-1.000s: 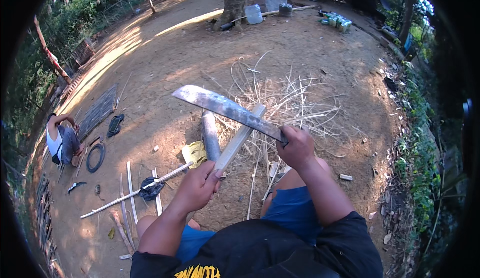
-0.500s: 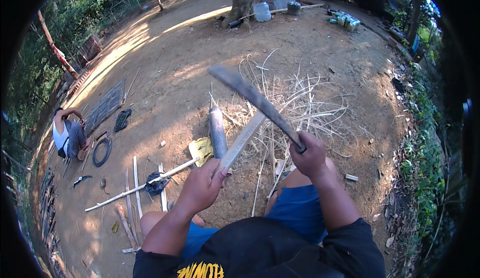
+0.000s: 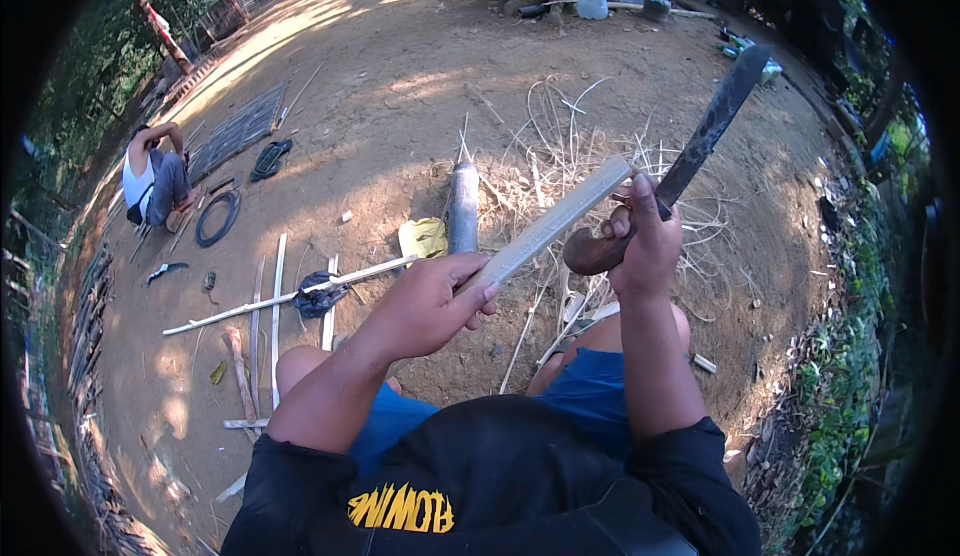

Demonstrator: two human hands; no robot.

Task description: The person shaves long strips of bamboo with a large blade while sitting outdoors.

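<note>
My left hand is closed around the lower end of a pale wooden slat, which slants up to the right in front of me. A machete with a dark, stained blade and a curved brown wooden handle is in my right hand. Its blade points up and away to the right. The slat's far end comes right beside my right fingers; whether they touch it I cannot tell. Beyond the slat, a heap of thin curly shavings lies on the ground. A dark grey cylinder lies past my left hand.
A yellow cloth or bag lies beside the cylinder. Pale sticks and a black plastic bag are on the left. Farther left, a person crouches near a coiled black hose and a slatted panel. Plants edge the right side.
My right hand has raised the machete; its blade swung from pointing up-left across the slat to up-right. The slat tilted flatter toward my right hand. The view shifted slightly.
</note>
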